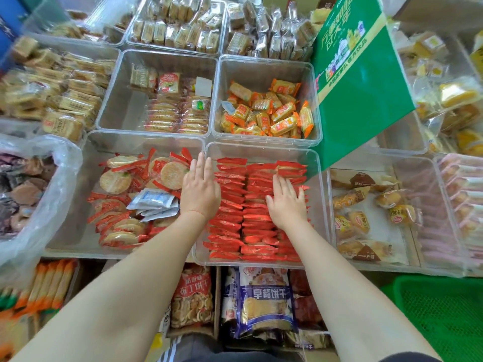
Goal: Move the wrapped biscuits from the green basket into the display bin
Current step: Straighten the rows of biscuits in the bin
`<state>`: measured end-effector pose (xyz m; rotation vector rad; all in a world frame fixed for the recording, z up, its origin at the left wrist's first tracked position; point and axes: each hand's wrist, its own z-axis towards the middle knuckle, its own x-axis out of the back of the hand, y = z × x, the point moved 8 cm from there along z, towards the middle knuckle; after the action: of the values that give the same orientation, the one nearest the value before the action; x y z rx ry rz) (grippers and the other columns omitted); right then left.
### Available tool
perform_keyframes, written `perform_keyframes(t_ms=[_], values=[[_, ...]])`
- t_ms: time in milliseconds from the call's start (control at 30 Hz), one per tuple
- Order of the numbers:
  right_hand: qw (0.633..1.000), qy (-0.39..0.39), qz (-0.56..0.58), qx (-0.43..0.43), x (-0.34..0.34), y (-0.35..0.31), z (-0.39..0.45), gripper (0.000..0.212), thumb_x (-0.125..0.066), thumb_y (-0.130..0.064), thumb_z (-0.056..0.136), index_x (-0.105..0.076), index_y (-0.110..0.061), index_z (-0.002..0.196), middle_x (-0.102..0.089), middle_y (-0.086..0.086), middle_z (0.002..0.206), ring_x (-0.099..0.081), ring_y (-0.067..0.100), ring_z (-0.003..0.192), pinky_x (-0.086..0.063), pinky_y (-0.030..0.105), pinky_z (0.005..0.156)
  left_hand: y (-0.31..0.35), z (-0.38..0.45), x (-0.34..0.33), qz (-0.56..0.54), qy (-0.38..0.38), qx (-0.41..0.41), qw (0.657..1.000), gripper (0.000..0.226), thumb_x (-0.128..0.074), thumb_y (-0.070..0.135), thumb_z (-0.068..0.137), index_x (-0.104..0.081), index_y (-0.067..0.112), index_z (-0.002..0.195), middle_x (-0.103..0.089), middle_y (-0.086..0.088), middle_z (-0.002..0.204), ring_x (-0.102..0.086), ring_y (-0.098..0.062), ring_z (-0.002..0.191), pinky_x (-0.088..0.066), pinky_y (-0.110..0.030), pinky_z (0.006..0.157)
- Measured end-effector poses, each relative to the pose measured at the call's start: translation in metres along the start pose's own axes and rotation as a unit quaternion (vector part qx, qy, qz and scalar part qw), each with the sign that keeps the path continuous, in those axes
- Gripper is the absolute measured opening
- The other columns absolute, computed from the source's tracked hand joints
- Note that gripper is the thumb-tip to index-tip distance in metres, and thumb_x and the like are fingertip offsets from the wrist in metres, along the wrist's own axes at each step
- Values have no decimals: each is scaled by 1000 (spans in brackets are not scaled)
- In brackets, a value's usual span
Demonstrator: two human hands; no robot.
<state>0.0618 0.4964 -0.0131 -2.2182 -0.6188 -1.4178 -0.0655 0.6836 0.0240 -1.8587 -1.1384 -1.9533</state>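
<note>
— Where are the red-wrapped biscuits point(235, 205)?

— Packed in rows in the near clear display bin point(320, 199). The green basket point(441, 314) sits near right.

— And the hands?

— Left hand point(200, 189) flat, fingers straight, at the bin's left edge. Right hand point(286, 201) spread, pressing on the packets.

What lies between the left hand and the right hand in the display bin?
In the head view, rows of red-wrapped biscuits fill the stretch between the left hand and the right hand inside the clear display bin; nothing else lies there.
</note>
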Motion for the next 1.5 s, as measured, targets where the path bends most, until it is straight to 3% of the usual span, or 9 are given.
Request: perform_keyframes(t_ms=[167, 333, 633, 767, 933, 1033, 1200, 1333, 1500], values=[[991, 93, 60, 75, 20, -50, -2, 65, -26, -47, 102, -12, -17, 157, -7, 5, 165, 0, 21, 152, 1, 44, 123, -5, 3, 1, -50, 26, 26, 998, 62, -34, 32, 100, -10, 16, 156, -9, -7, 163, -7, -25, 150, -9, -38, 121], [976, -17, -46, 214, -12, -91, 0, 90, -34, -79, 85, 0, -36, 156, 7, -3, 165, 12, 21, 151, 7, 50, 121, -12, 3, 3, -89, 48, 69, 992, 56, -36, 26, 101, -20, 12, 154, -27, -14, 156, -23, -30, 143, -18, -42, 116], [981, 7, -27, 193, 15, -114, 3, 69, -59, -53, 89, -36, -23, 147, -28, 9, 156, -19, 32, 146, -16, 53, 117, -11, 6, 5, -78, 48, 75, 993, 57, -36, 24, 101, -18, 14, 154, -48, -13, 139, -40, -33, 126, -30, -45, 104], [970, 71, -19, 232, 25, -119, -7, 27, -64, -30, 89, -59, -14, 110, -56, 7, 112, -54, 31, 108, -43, 40, 82, -11, 7, 4, -77, 48, 70, 993, 58, -35, 25, 101, -17, 13, 154, -48, -13, 138, -40, -33, 126, -31, -46, 104], [986, 68, 33, 151, 25, -110, -7, 7, -51, -14, 96, -56, -11, 99, -54, 7, 97, -61, 33, 80, -32, 34, 57, -13, 7, 3, -77, 51, 67, 993, 57, -34, 24, 100, -19, 13, 154, -50, -14, 135, -42, -34, 123, -32, -46, 103], [980, 33, 74, 183, 30, -123, -28, 9, -54, -20, 93, -58, -13, 98, -60, 5, 99, -62, 31, 86, -45, 37, 61, -12, 7, 4, -74, 50, 68, 994, 57, -33, 26, 101, -17, 14, 154, -48, -14, 138, -40, -33, 126, -30, -46, 105], [952, -214, 42, 216, -19, -122, -79, 17, -64, -19, 84, -73, -27, 95, -68, -7, 102, -63, 16, 96, -54, 33, 77, -11, 3, 7, -90, 48, 54, 993, 56, -35, 27, 100, -23, 12, 152, -48, -16, 139, -39, -34, 127, -30, -47, 106], [951, -204, 44, 227, -24, -124, -88, 36, -61, -10, 84, -72, -32, 110, -64, -6, 118, -60, 17, 107, -52, 31, 87, -11, -10, 5, -76, 40, 43, 995, 59, -38, 27, 99, -23, 8, 152, -45, -15, 145, -39, -34, 131, -29, -46, 106], [959, -174, 17, 225, -26, -140, -86, 18, -62, -16, 84, -73, -25, 96, -70, -2, 105, -63, 22, 101, -51, 31, 79, -20, -41, 2, -71, 51, 38, 995, 60, -36, 28, 97, -24, 8, 152, -48, -13, 143, -41, -30, 130, -29, -43, 105]])
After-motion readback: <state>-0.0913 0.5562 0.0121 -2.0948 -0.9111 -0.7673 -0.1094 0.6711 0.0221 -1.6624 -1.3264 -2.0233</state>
